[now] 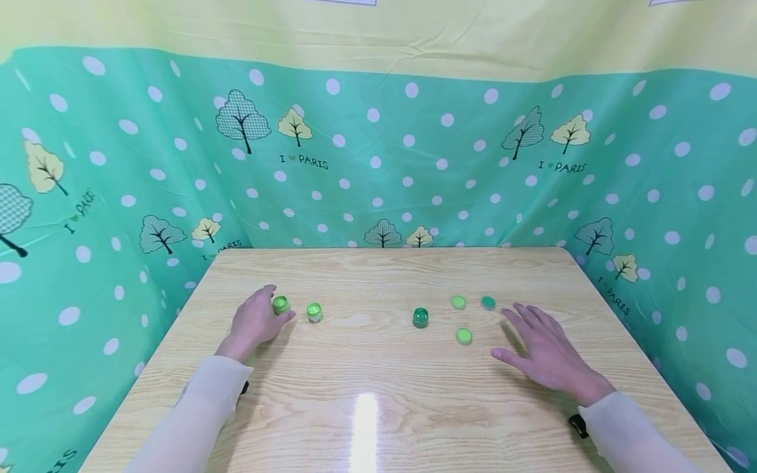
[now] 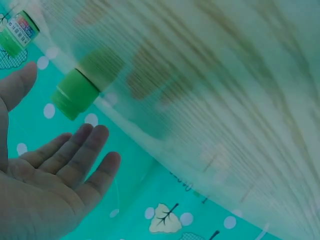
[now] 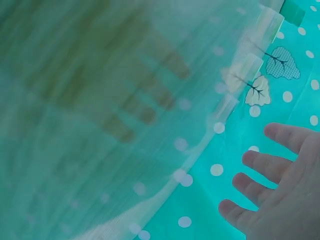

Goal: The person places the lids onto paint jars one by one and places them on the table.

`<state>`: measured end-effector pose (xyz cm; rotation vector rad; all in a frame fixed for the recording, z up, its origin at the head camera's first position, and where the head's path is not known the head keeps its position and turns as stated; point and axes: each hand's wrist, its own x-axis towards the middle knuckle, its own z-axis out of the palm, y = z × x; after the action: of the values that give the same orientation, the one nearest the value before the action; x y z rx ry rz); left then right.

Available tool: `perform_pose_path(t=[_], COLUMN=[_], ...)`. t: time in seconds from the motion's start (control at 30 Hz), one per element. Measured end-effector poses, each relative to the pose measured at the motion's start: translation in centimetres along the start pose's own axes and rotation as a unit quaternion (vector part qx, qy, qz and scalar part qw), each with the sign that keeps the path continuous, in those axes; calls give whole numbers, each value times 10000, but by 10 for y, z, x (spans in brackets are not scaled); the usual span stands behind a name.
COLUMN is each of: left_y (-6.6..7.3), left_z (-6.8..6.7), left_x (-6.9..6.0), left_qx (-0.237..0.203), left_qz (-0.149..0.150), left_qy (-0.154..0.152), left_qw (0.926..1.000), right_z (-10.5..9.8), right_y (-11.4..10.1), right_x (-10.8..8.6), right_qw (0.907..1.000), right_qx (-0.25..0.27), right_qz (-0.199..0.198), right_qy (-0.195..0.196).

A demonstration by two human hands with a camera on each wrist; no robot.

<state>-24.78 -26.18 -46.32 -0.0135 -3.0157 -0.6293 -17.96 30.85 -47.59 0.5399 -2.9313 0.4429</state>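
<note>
Around a small light green jar, at the left of the table, my left hand stands with thumb and fingers spread. The left wrist view shows a gap between those fingers and the green jar. A second light green jar, bearing a label, stands just right of the thumb. My right hand hovers above the table at the right, fingers apart and holding nothing. Nearest to it lies a dark green lid. Two light green lids, one farther back and one nearer, lie to its left.
A dark green jar stands right of the table's middle. The wooden table reflects a bright light strip near its front. A green dotted curtain hangs behind and along both sides.
</note>
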Motion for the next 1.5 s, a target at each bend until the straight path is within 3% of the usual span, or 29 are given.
perform_pose_path(t=[0.5,0.73,0.97,1.5], left_y=[0,4,3,8], left_z=[4,4,5,-1], left_x=[9,13,15,8], left_qx=[21,130,128,-60], left_qz=[-377,-395,-560,-548], left_qy=[-235,-387,-358,-318], left_qw=[9990,9984,9977,9980], right_z=[3,1,2,3], right_y=[-7,-9,-11,-18], right_x=[4,4,5,11], right_qw=[10000,10000,9999,9998], right_qx=[8,58,94,173], right_qz=[39,38,20,-39], right_qy=[-49,-52,-74,-34])
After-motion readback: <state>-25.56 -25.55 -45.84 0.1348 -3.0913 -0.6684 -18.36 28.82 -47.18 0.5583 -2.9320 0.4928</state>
